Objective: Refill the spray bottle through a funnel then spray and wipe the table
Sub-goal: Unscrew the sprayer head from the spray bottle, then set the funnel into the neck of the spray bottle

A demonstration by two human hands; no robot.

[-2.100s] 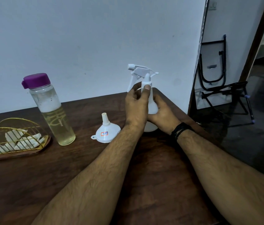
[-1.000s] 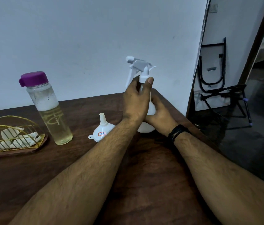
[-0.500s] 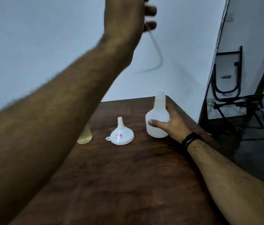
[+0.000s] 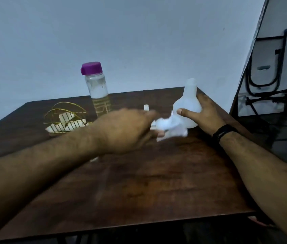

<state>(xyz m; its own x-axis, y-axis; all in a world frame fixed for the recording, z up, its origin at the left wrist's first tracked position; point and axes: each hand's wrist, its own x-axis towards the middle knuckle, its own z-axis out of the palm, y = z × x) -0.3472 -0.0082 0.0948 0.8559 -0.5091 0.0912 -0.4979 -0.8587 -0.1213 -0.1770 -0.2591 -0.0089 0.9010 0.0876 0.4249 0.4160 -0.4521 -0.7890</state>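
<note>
Risk sits mainly with the spray head (image 4: 170, 126), the blurred white shape your left hand (image 4: 125, 131) carries low over the table (image 4: 156, 182), just in front of the spray bottle (image 4: 188, 103). Your fingers look closed on it, though blur hides the exact hold. Your right hand (image 4: 204, 115) wraps the bottle's body, which stands upright near the table's far right corner with its neck uncapped.

Swing the head much further right and you may knock the bottle; it looks empty and light, so it could tip toward the edge. The funnel (image 4: 146, 107) is mostly hidden behind your left hand, so you could bump it blind. Set the head down carelessly and any wet dip tube may drip or roll. The purple-capped bottle (image 4: 97, 88) of yellowish liquid stands capped, behind.
</note>
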